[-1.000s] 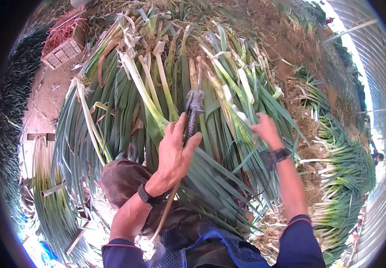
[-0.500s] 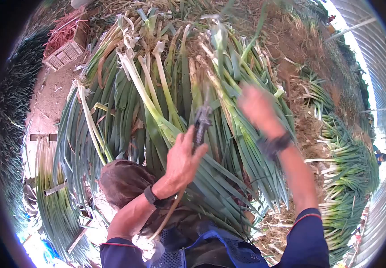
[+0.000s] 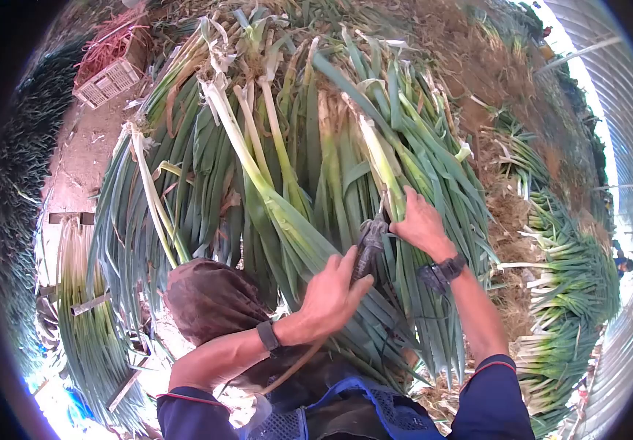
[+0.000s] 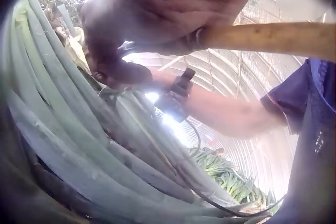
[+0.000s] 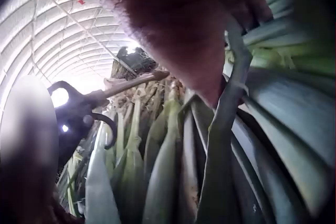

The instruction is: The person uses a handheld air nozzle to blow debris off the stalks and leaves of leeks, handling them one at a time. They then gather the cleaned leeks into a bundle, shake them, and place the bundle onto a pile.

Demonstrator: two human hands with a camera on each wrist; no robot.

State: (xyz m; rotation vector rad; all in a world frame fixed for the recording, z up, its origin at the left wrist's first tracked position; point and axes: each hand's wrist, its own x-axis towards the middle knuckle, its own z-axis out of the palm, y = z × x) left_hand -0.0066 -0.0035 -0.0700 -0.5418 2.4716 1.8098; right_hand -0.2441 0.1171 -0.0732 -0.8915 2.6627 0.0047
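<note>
My left hand [image 3: 335, 293] grips a dark spray gun [image 3: 370, 246] with a tan hose [image 3: 294, 367] behind it; in the left wrist view the hose [image 4: 273, 37] runs out from under the hand [image 4: 173, 3]. Just right of the gun's tip, my right hand [image 3: 425, 224] pinches a leek [image 3: 379, 158] below its pale stalk. The right wrist view shows that hand [image 5: 178, 35] at a folded green leaf [image 5: 223, 140], and the gun's nozzle [image 5: 126, 85] pointing toward it. Part of the fingers is hidden there.
A wide heap of leeks [image 3: 199, 169] lies under both hands. Left of it are a crate [image 3: 107, 82] with red strips and a bundle of leeks [image 3: 82, 293] on a metal rack. More leeks [image 3: 573, 293] lie in a row on the right.
My left hand and the gun have moved right, toward my right hand. My right hand swung up, then came back down; leaves beside it now lie differently.
</note>
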